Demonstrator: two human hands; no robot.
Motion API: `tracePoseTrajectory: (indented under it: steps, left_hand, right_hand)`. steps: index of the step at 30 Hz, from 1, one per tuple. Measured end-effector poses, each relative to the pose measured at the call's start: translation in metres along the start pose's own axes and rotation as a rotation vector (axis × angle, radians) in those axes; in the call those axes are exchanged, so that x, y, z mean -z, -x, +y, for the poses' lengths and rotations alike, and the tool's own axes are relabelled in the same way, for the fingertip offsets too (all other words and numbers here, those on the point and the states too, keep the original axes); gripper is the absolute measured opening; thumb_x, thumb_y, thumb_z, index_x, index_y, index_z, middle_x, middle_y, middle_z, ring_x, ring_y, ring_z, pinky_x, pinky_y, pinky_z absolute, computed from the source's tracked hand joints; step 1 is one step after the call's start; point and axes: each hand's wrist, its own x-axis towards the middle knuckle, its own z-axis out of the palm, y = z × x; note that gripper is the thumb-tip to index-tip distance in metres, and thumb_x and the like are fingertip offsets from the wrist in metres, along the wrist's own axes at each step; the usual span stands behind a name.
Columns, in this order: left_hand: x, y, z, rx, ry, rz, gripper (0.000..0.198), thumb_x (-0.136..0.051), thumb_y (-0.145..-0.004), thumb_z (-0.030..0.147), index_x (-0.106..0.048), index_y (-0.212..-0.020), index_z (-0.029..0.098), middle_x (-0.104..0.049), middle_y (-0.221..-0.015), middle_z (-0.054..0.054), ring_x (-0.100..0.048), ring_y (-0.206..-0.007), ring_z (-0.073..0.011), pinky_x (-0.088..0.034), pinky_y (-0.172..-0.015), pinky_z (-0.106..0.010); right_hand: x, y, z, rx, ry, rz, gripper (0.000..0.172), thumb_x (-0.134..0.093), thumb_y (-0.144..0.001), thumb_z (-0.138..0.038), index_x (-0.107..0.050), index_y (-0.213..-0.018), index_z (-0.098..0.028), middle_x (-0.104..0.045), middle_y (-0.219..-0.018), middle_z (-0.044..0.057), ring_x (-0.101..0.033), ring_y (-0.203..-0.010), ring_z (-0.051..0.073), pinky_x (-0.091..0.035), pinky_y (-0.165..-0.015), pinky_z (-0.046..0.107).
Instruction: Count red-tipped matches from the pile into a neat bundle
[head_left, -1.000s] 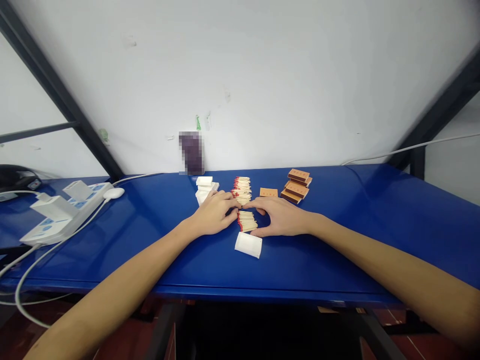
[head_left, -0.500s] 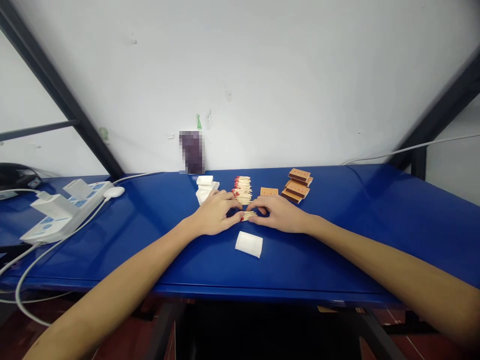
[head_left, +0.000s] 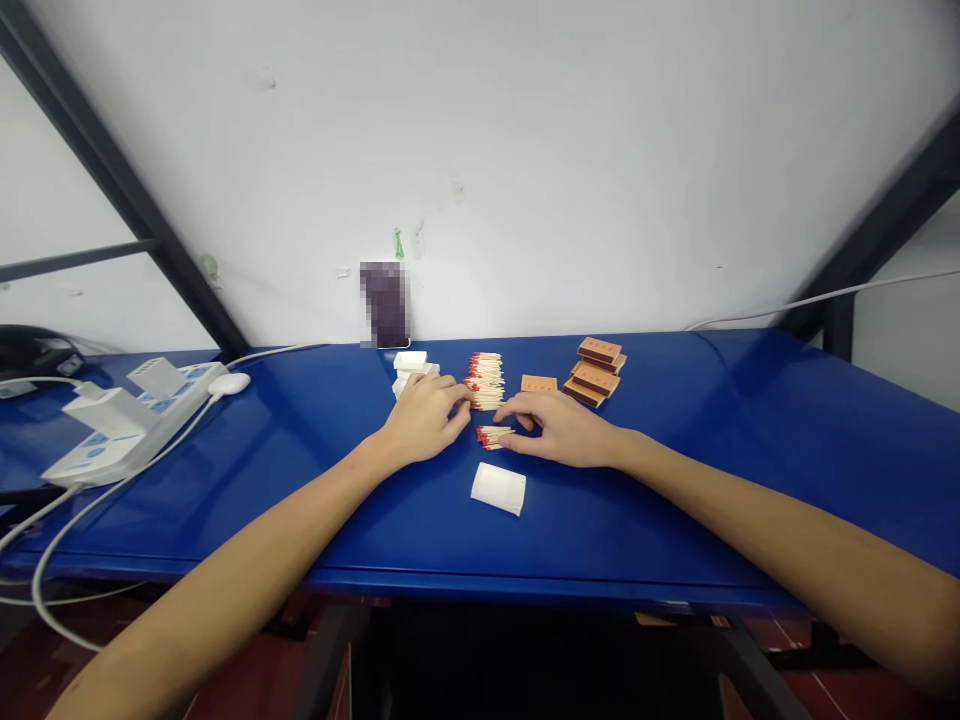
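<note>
A small bunch of red-tipped matches (head_left: 492,437) lies on the blue table, heads to the left. My right hand (head_left: 559,425) is at its right end, thumb against the sticks and fingers apart. My left hand (head_left: 427,415) rests to the left, fingers bent and apart, fingertips beside a larger pile of matches (head_left: 489,385). Nothing shows in its grasp. Nearer me lies a white matchbox tray (head_left: 499,488). Behind my left hand are more white trays (head_left: 411,361), partly covered by it. An orange matchbox sleeve (head_left: 538,383) lies just beyond my right hand.
Several orange and brown matchbox sleeves (head_left: 598,372) are heaped at the back right. A blurred-out phone (head_left: 387,305) leans against the wall. On the left sit a white power strip (head_left: 135,430) with plugs and a cable. The table's front edge (head_left: 525,585) runs below.
My left hand has drawn back leftward from the small bunch of matches, uncovering their red heads. The right hand has stayed nearly in place.
</note>
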Motion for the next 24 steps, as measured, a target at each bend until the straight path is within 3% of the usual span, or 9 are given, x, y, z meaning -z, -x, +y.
tracePoseTrajectory:
  steps: [8, 24]
  left_hand:
    - [-0.0009, 0.0, -0.0008, 0.009, 0.001, -0.04, 0.027, -0.047, -0.088, 0.018, -0.068, -0.105, 0.019, -0.066, -0.087, -0.005, -0.059, -0.087, -0.0237, -0.04, -0.083, -0.04]
    - [-0.0015, 0.0006, 0.0021, 0.006, 0.057, -0.076, 0.028, -0.049, -0.084, 0.016, -0.068, -0.105, 0.021, -0.067, -0.09, -0.004, -0.058, -0.09, -0.0225, -0.038, -0.085, -0.04]
  right_hand:
    - [-0.003, -0.0008, 0.0036, 0.016, 0.012, 0.038, 0.038, -0.048, -0.098, -0.039, -0.062, -0.127, -0.018, -0.064, -0.085, 0.005, -0.056, -0.075, 0.018, -0.04, -0.066, 0.031]
    - [-0.0032, -0.0016, 0.0043, 0.039, 0.052, 0.025, 0.035, -0.047, -0.099, -0.039, -0.064, -0.124, -0.022, -0.062, -0.089, 0.007, -0.057, -0.079, 0.021, -0.042, -0.07, 0.033]
